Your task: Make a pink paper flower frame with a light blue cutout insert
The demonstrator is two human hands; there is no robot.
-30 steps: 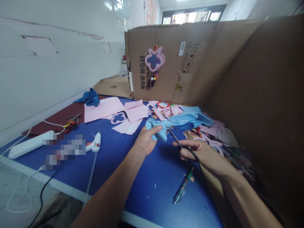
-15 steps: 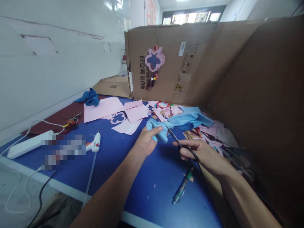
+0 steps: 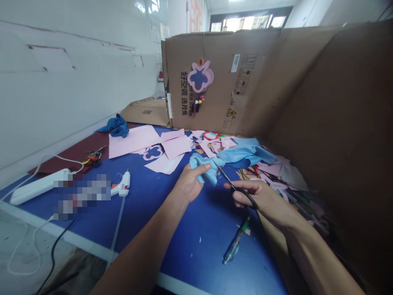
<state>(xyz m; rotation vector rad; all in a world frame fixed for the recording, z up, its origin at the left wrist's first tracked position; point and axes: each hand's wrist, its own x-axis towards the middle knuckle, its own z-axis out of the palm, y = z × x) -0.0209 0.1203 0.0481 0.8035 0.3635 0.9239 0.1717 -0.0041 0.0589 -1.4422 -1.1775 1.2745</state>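
Light-blue cloth (image 3: pixel 205 169), black scissors (image 3: pixel 236 189), pink paper (image 3: pixel 135 140), blue table (image 3: pixel 190 237)

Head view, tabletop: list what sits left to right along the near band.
White power strip → white hot glue gun → left hand gripping light blue cloth → black-handled scissors in right hand
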